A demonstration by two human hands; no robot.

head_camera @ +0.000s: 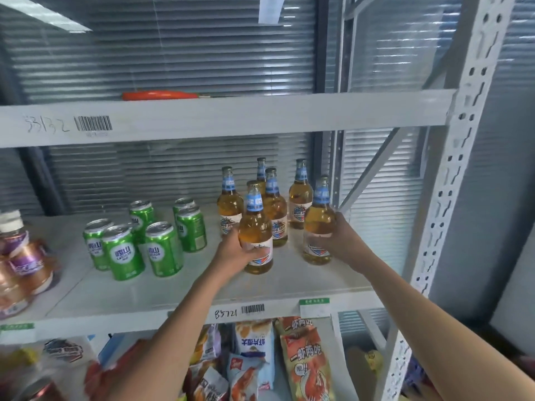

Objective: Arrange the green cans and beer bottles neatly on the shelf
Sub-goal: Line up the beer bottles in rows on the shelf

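Several green cans point(157, 250) stand in a loose cluster on the left half of the white shelf point(179, 293). To their right stand several amber beer bottles with blue neck labels point(275, 209). My left hand point(231, 254) grips the front bottle point(256, 227) around its lower body. My right hand point(340, 238) grips the rightmost front bottle point(318, 218) from its right side. Both held bottles are upright, their bases at the shelf surface.
Purple-labelled bottles point(26, 264) lie at the shelf's far left. A white perforated upright post point(451, 198) and a diagonal brace bound the right side. An upper shelf beam point(225, 117) runs overhead. Snack bags point(307, 363) fill the shelf below.
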